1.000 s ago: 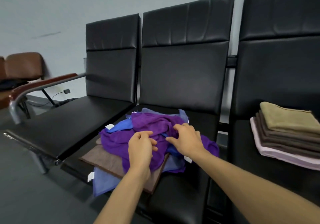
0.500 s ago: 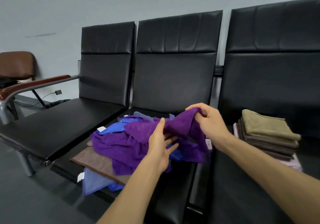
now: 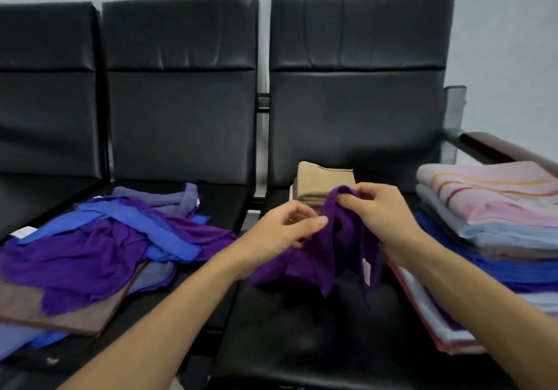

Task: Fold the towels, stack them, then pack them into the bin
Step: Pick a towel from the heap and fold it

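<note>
I see a row of black seats (image 3: 356, 102) running across my view against a pale wall. The right-hand seat is the surface (image 3: 302, 329) under both hands.

On the seat to its left is a loose heap of towels (image 3: 99, 247), purple, blue and grey-blue over a flat brown one. At the far right a tall folded stack (image 3: 498, 223) rises beside a dark armrest (image 3: 495, 148), with a pink striped towel on top and grey-blue, brown and blue layers beneath. A smaller folded stack (image 3: 323, 181), topped in tan, stands at the back of the surface, just behind the hands.

The purple towel (image 3: 338, 244) hangs between the two hands, above the middle of the surface. My right hand (image 3: 383, 214) pinches its bunched top edge, fingers curled over the cloth. My left hand (image 3: 283, 232) is lower and beside it, and pinches an edge of the same towel between thumb and forefinger. The cloth droops in folds from both grips towards the surface; I cannot tell whether it touches.

A small white label (image 3: 366, 272) hangs on the towel's right fold, too blurred to read. A white tag (image 3: 20, 232) at the heap's left edge is equally unreadable.
</note>
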Action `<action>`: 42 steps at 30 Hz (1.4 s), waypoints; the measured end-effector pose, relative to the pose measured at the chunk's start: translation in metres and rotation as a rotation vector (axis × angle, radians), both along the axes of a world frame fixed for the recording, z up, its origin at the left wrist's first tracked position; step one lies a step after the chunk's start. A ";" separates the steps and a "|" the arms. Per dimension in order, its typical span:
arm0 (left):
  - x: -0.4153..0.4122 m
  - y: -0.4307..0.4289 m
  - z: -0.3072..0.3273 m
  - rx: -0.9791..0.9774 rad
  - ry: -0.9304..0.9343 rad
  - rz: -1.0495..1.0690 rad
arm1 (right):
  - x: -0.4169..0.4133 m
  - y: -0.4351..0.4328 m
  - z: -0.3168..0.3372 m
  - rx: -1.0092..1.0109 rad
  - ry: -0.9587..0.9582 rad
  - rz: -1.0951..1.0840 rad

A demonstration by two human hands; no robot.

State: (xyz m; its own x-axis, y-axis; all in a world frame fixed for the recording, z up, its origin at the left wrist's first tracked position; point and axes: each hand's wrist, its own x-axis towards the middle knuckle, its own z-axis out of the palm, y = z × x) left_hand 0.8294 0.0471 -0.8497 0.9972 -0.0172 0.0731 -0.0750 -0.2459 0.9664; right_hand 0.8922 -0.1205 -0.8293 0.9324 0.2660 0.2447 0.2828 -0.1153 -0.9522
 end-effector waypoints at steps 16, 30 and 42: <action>0.017 0.002 -0.014 0.637 -0.200 0.185 | 0.006 -0.084 -0.008 -0.582 -0.440 0.025; 0.000 0.073 -0.001 -0.169 -0.077 0.742 | 0.002 -0.071 -0.007 -0.319 -0.196 -0.060; 0.045 0.039 0.017 -0.051 -0.579 0.868 | 0.037 -0.052 0.006 0.035 -0.512 -0.398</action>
State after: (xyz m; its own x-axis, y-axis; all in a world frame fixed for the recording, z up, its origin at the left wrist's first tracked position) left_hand 0.8743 0.0859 -0.8323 0.4781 0.7049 0.5240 -0.3469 -0.3965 0.8500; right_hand 0.9290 -0.1726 -0.8237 0.7214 -0.0917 0.6864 0.6438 -0.2763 -0.7135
